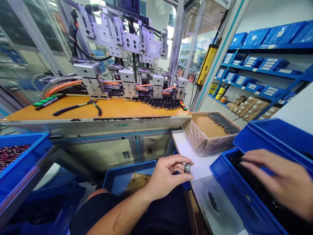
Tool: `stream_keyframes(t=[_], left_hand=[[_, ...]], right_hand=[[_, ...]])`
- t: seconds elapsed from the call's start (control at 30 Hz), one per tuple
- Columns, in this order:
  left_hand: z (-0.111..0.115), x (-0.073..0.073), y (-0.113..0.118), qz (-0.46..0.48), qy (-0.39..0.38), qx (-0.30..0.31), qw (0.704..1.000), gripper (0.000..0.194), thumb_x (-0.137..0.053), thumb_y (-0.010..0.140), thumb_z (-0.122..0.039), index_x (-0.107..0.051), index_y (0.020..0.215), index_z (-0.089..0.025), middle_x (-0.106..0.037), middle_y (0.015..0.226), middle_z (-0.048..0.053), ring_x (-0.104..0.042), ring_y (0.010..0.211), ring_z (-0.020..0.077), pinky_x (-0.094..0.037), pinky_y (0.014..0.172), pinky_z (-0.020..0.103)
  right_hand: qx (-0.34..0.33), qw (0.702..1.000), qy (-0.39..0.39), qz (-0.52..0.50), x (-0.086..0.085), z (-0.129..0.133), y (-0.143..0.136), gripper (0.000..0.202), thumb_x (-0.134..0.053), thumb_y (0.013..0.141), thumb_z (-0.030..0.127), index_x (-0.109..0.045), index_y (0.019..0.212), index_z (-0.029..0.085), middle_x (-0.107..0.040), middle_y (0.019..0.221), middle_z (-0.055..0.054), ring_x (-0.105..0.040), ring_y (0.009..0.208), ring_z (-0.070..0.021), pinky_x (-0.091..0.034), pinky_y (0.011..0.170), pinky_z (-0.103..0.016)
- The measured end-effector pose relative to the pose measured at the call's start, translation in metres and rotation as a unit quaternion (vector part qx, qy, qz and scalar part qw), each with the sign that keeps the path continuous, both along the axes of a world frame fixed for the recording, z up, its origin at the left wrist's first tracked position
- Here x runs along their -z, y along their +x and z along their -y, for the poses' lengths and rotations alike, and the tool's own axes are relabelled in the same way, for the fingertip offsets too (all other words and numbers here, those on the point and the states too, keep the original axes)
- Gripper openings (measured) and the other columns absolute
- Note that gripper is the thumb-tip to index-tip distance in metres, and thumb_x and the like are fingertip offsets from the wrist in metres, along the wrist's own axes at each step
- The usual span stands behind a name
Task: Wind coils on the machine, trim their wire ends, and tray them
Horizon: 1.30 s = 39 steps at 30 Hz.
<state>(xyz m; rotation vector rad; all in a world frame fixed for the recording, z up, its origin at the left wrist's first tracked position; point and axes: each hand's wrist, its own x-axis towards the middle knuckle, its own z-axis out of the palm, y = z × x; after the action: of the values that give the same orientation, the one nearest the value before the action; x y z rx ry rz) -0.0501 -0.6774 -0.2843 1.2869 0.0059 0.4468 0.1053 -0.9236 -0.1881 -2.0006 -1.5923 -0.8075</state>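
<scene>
My left hand (168,173) is closed around a small metal cylinder (187,168), silver with a dark band, held between thumb and fingers above my lap. Over at the right, my right hand (276,176) reaches into a blue bin (234,192) of small dark parts (259,192). That hand is blurred by motion, its thumb and forefinger near the parts at the bin's far end. Whether anything sits between those fingertips is too blurred to tell.
A machine with clamps (128,81) stands behind the orange worktop (117,111), which bears pliers (78,107) and rows of dark round parts (166,103). A plastic-lined carton (202,143) sits beyond the right bin. Another blue bin (26,176) is at left.
</scene>
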Motion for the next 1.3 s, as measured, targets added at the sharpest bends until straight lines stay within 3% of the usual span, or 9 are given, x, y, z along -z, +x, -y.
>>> stream_keyframes(t=[0.07,0.17,0.4,0.53,0.73,0.87,1.13,1.3], left_hand=[[0.005,0.001,0.001,-0.015,-0.005,0.023,1.000,0.033,-0.084,0.062,-0.017,-0.075,0.094,-0.011,-0.077,0.082,0.009,-0.072,0.071,0.0168,-0.058,0.066,0.024],[0.012,0.004,0.003,-0.031,-0.021,0.058,0.998,0.035,-0.085,0.061,-0.016,-0.075,0.094,-0.013,-0.078,0.085,0.009,-0.074,0.075,0.0182,-0.060,0.070,0.026],[0.032,0.014,0.014,-0.047,-0.058,0.136,0.988,0.040,-0.089,0.057,-0.018,-0.076,0.094,-0.013,-0.077,0.073,0.006,-0.073,0.066,0.0171,-0.062,0.067,0.027],[0.039,0.018,0.018,-0.037,-0.092,0.155,0.983,0.041,-0.089,0.057,-0.020,-0.076,0.096,-0.012,-0.077,0.075,0.006,-0.073,0.067,0.0167,-0.062,0.067,0.025],[0.039,0.014,0.015,0.006,-0.057,0.088,0.995,0.036,-0.086,0.059,-0.010,-0.075,0.094,-0.012,-0.078,0.081,0.007,-0.074,0.073,0.0168,-0.062,0.070,0.025],[0.038,0.011,0.011,0.015,-0.032,0.061,0.998,0.035,-0.086,0.059,-0.011,-0.075,0.092,-0.011,-0.078,0.083,0.009,-0.074,0.074,0.0183,-0.064,0.070,0.027],[0.039,0.008,0.009,-0.031,-0.110,0.112,0.987,0.038,-0.087,0.054,-0.005,-0.077,0.090,-0.014,-0.079,0.078,0.004,-0.074,0.067,0.0137,-0.061,0.068,0.021],[0.053,0.012,0.008,-0.032,-0.138,0.106,0.984,0.036,-0.089,0.054,-0.009,-0.074,0.087,-0.013,-0.079,0.081,0.005,-0.074,0.073,0.0155,-0.061,0.070,0.025]], right_hand=[[-0.070,0.995,-0.035,-0.061,0.022,-0.019,-0.022,0.011,-0.060,0.093,0.020,-0.068,0.101,0.021,-0.071,0.089,-0.007,-0.070,0.078,-0.0172,-0.059,0.069,-0.025],[-0.135,0.974,-0.017,-0.179,0.044,-0.040,-0.049,0.018,-0.056,0.092,0.010,-0.065,0.105,0.019,-0.069,0.090,-0.006,-0.068,0.079,-0.0147,-0.059,0.068,-0.021],[-0.162,0.952,0.016,-0.260,0.058,-0.040,-0.055,0.022,-0.053,0.091,0.007,-0.065,0.106,0.017,-0.062,0.092,-0.008,-0.064,0.084,-0.0159,-0.058,0.066,-0.025],[-0.156,0.961,0.037,-0.225,0.065,-0.039,-0.054,0.028,-0.053,0.090,0.003,-0.063,0.112,0.017,-0.060,0.091,-0.008,-0.062,0.082,-0.0153,-0.058,0.065,-0.026],[-0.164,0.974,0.030,-0.155,0.067,-0.040,-0.055,0.034,-0.057,0.088,0.004,-0.058,0.120,0.013,-0.062,0.104,-0.013,-0.064,0.096,-0.0202,-0.060,0.074,-0.032],[-0.158,0.981,0.036,-0.101,0.070,-0.042,-0.054,0.035,-0.058,0.089,0.006,-0.057,0.123,0.015,-0.063,0.102,-0.012,-0.064,0.093,-0.0204,-0.061,0.073,-0.034],[-0.150,0.988,0.019,-0.032,0.068,-0.040,-0.049,0.021,-0.057,0.095,0.017,-0.061,0.116,0.015,-0.064,0.091,-0.010,-0.064,0.085,-0.0181,-0.059,0.070,-0.032],[-0.151,0.985,0.010,0.087,0.073,-0.034,-0.046,0.022,-0.063,0.091,0.016,-0.061,0.110,0.006,-0.063,0.088,-0.011,-0.063,0.084,-0.0210,-0.060,0.069,-0.035]])
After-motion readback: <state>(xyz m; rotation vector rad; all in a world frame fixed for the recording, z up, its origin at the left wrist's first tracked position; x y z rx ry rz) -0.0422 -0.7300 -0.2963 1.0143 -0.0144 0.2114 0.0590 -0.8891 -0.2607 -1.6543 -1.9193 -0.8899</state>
